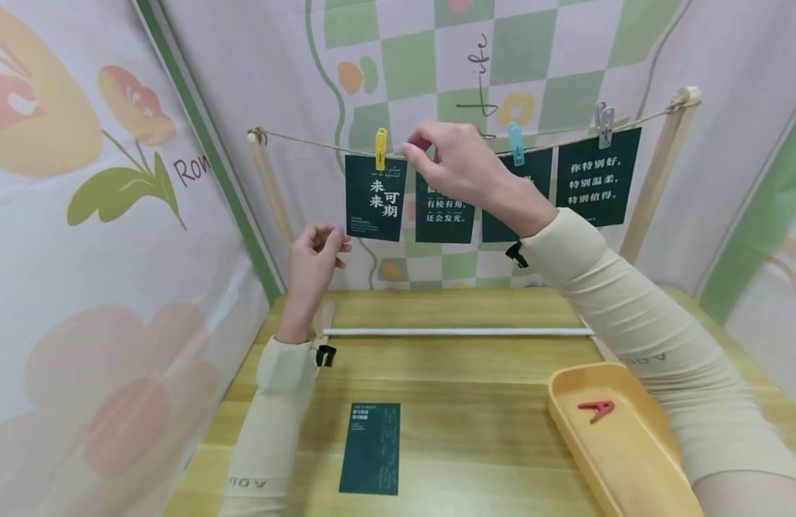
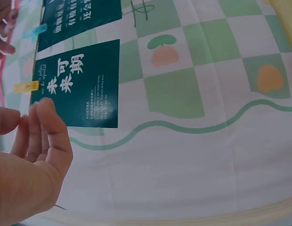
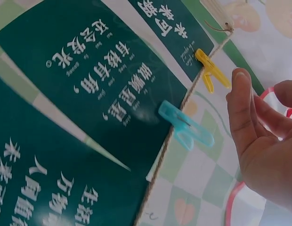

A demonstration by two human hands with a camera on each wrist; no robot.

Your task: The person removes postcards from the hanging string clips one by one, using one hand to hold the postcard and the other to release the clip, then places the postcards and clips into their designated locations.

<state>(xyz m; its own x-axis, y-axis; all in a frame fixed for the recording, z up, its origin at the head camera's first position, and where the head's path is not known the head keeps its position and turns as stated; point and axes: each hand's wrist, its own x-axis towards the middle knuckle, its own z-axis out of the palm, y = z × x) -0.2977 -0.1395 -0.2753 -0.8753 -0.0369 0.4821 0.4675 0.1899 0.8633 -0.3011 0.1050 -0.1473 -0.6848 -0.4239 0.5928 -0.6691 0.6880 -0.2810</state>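
Note:
A dark green card (image 1: 375,201) with white writing hangs from a twine line, held by a yellow clothespin (image 1: 381,147). My left hand (image 1: 315,262) hovers beside the card's lower left edge, fingers loosely bent with nothing between them. Just right of the yellow clothespin, my right hand (image 1: 459,161) is raised in front of the line, thumb and fingers bent and holding nothing. It partly covers the second card (image 1: 445,219) and the third card (image 1: 501,222). A light blue clothespin (image 3: 183,123) clips the second card in the right wrist view.
The fourth card (image 1: 598,183) hangs at the right from a grey clothespin (image 1: 605,126). Wooden posts (image 1: 659,172) carry the twine. Another green card (image 1: 371,449) lies on the wooden table (image 1: 463,431). A yellow tray (image 1: 566,424) at the right holds a red clothespin (image 1: 596,410).

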